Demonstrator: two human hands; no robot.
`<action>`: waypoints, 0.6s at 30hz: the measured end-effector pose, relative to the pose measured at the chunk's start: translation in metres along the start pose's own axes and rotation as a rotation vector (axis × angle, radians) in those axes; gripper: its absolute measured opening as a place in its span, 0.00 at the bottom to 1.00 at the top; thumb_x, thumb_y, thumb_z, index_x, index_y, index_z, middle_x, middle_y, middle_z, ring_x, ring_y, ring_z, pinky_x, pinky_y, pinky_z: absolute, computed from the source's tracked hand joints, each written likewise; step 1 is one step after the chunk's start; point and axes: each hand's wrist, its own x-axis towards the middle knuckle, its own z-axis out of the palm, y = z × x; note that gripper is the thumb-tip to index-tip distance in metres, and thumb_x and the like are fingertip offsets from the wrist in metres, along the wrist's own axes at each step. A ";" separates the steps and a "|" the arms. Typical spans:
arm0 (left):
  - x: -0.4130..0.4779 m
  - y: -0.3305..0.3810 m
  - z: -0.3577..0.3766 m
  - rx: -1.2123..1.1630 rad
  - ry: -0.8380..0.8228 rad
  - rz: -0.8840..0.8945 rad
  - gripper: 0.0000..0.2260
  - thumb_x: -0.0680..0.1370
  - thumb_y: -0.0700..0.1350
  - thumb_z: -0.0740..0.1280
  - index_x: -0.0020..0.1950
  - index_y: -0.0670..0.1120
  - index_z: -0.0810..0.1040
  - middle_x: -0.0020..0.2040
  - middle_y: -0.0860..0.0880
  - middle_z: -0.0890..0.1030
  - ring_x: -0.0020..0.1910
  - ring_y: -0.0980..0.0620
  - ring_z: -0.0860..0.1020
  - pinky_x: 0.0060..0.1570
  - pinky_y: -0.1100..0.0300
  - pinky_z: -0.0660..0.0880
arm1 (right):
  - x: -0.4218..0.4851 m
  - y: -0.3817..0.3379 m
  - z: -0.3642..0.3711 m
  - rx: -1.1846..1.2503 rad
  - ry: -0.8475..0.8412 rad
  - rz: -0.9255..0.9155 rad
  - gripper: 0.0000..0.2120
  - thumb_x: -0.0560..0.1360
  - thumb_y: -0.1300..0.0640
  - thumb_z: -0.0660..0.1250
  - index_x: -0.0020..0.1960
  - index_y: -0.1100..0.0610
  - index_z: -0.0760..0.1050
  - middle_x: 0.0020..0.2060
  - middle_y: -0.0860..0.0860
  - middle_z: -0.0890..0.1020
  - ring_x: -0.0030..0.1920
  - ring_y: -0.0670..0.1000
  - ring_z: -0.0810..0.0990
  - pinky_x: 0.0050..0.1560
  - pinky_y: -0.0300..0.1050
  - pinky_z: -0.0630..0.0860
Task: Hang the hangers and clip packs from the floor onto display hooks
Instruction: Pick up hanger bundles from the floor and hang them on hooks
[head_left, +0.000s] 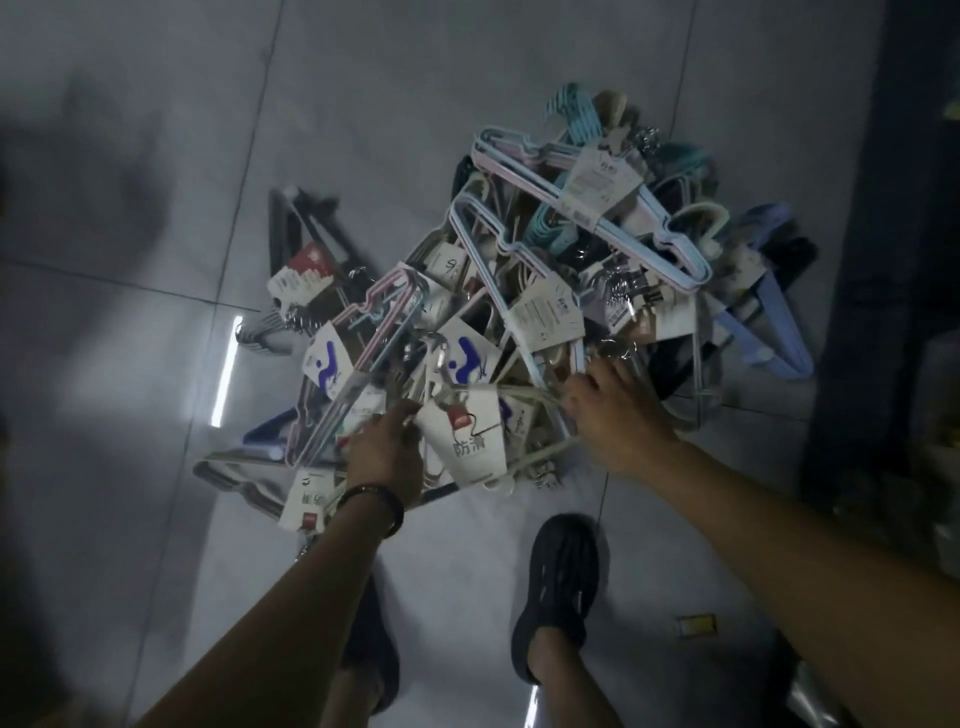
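Both grips are down in the heap. The left grip (387, 452), a dark bracelet (379, 501) on its wrist, curls its fingers round the 9 o'clock edge of a cream pack (470, 447) of hangers with a white card. The right grip (618, 415) closes narrow on the same pack's thin bars at its 3 o'clock side. Motion blur hides just how each finger lies.

The cream pack sits at the 6 o'clock edge of the pile (545, 291), not yet clear of it. A striped pack (363, 332) lies touching it at 10 o'clock, and carded packs crowd it at 12. Farther out, pastel hangers (597, 218) top the pile at 1 o'clock, blue hangers (763, 332) splay at 3, and black hangers (306, 228) lie apart at 10. All of it rests on the grey tiled floor (156, 364), with a black shoe (558, 587) near the pile at 6 o'clock. No display hooks are in view.

The likely trouble is snagging. The hooks and bars in this heap look interlocked, so a straight pull could drag neighbours up with the cream pack, then drop them or scatter the pile. A sharp tug might also tear the card or slip loose hangers out of their band. The thin bars give the right grip little to hold, so the pack could twist and slide free. The shoe stands close enough to tread on strays.
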 end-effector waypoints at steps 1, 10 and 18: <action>-0.003 0.007 -0.009 0.044 -0.003 0.063 0.12 0.84 0.43 0.64 0.65 0.55 0.78 0.61 0.45 0.83 0.58 0.42 0.81 0.60 0.43 0.79 | -0.006 0.003 -0.004 0.115 -0.057 0.014 0.12 0.83 0.50 0.61 0.61 0.56 0.74 0.63 0.58 0.74 0.63 0.61 0.73 0.56 0.55 0.75; -0.005 0.049 -0.070 0.162 -0.106 0.259 0.16 0.85 0.42 0.63 0.71 0.54 0.77 0.71 0.47 0.78 0.66 0.44 0.78 0.66 0.43 0.78 | -0.001 -0.036 -0.072 0.444 -0.163 0.014 0.10 0.83 0.44 0.65 0.53 0.50 0.68 0.41 0.48 0.79 0.40 0.51 0.81 0.39 0.49 0.78; 0.036 -0.039 -0.083 -0.314 0.018 -0.008 0.12 0.81 0.53 0.63 0.61 0.64 0.80 0.60 0.53 0.85 0.59 0.48 0.83 0.62 0.42 0.81 | 0.085 -0.121 -0.131 -0.049 0.004 -0.202 0.12 0.86 0.43 0.59 0.55 0.47 0.77 0.48 0.51 0.84 0.47 0.57 0.82 0.42 0.48 0.71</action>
